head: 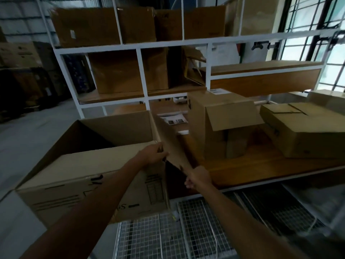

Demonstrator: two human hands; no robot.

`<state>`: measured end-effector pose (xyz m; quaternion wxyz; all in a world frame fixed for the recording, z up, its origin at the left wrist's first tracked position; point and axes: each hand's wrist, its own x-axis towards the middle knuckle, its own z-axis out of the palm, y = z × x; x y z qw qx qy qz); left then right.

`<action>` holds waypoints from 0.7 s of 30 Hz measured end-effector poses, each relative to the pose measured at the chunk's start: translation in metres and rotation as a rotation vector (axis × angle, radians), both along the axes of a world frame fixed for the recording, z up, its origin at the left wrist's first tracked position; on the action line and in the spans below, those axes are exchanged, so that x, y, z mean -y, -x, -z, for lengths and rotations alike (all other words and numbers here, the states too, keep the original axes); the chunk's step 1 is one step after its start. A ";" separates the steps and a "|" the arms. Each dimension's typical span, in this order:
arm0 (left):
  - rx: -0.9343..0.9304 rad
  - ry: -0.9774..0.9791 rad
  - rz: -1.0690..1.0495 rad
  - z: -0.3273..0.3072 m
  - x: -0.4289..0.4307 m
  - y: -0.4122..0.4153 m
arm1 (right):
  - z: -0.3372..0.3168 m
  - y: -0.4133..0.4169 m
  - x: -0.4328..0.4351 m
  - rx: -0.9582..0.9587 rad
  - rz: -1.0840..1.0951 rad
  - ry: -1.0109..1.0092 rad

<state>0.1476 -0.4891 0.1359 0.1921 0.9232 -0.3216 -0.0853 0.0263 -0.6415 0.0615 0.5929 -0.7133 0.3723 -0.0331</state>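
Observation:
A large open cardboard box [89,176] with black printed markings fills the lower left of the head view, its top open and its inside dark. My left hand [153,153] grips the box's near right top corner. A long side flap [171,146] stands out from that corner toward the bench. My right hand [198,177] pinches the lower end of this flap's edge, a little right of and below my left hand. Both forearms reach in from the bottom of the frame.
A wooden bench [261,169] on the right carries an upright box with a hanging flap [222,124] and a flat box [306,131]. White metal shelving [145,71] behind holds several cartons. Wire mesh panels [186,230] lie below. Papers [174,119] rest on the bench.

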 end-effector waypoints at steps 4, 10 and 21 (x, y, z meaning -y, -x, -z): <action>0.027 0.002 -0.025 -0.003 0.000 0.010 | -0.007 -0.006 0.002 0.004 -0.195 0.640; 0.061 0.033 -0.100 -0.012 -0.015 -0.005 | -0.054 -0.015 -0.027 0.402 -0.333 0.714; 0.105 -0.217 -0.348 -0.023 -0.094 -0.080 | -0.041 -0.020 -0.057 0.325 -0.494 0.716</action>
